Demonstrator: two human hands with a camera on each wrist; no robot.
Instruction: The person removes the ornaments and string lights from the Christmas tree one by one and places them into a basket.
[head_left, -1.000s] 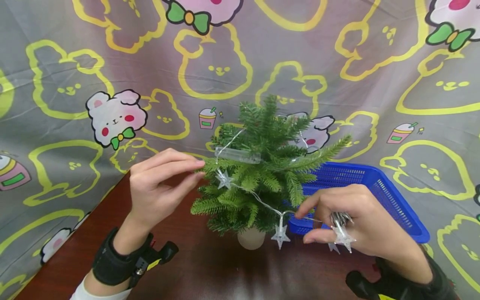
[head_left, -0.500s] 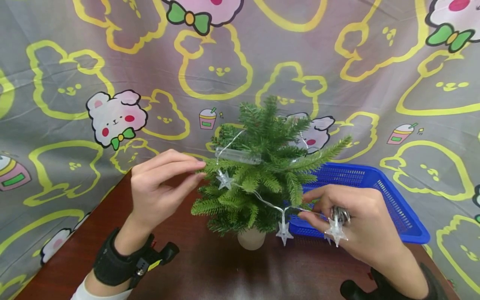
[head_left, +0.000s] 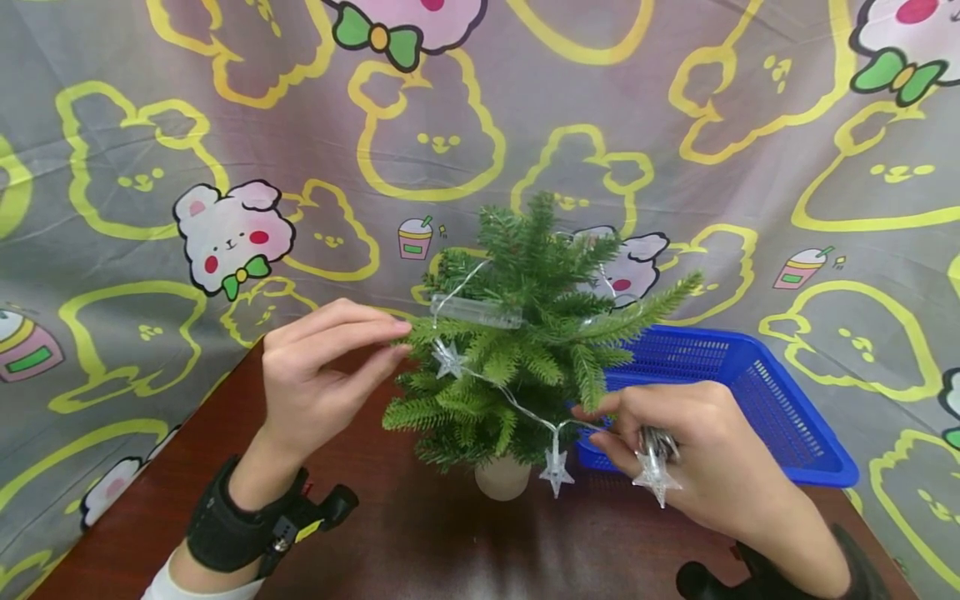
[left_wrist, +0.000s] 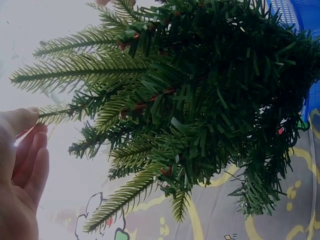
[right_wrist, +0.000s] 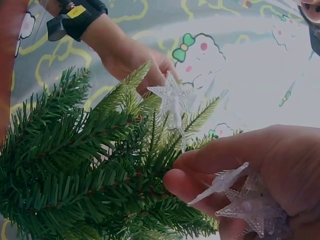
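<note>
A small artificial Christmas tree (head_left: 540,358) stands upright on a round pale base (head_left: 502,479). My left hand (head_left: 318,375) pinches the tip of a left-side branch (left_wrist: 52,114) between thumb and fingers. Clear star string lights cross the tree's front; one star (head_left: 448,359) lies against the branches, another (head_left: 556,473) hangs below the wire. My right hand (head_left: 720,454), to the right of the trunk, pinches the wire of the string lights and holds the bunched remainder in its palm, with stars (right_wrist: 250,210) showing there. A clear plastic tube (head_left: 477,312) rests among the upper branches.
A blue perforated basket (head_left: 795,400) stands behind and to the right of the tree, partly hidden by my right hand. The brown tabletop (head_left: 420,550) runs beneath. A patterned grey cloth (head_left: 300,150) hangs close behind and on both sides.
My right hand has shifted a little left with the bunched string lights, and its thumb and index finger have come together. The hanging star has swung slightly. My left hand has barely moved.
</note>
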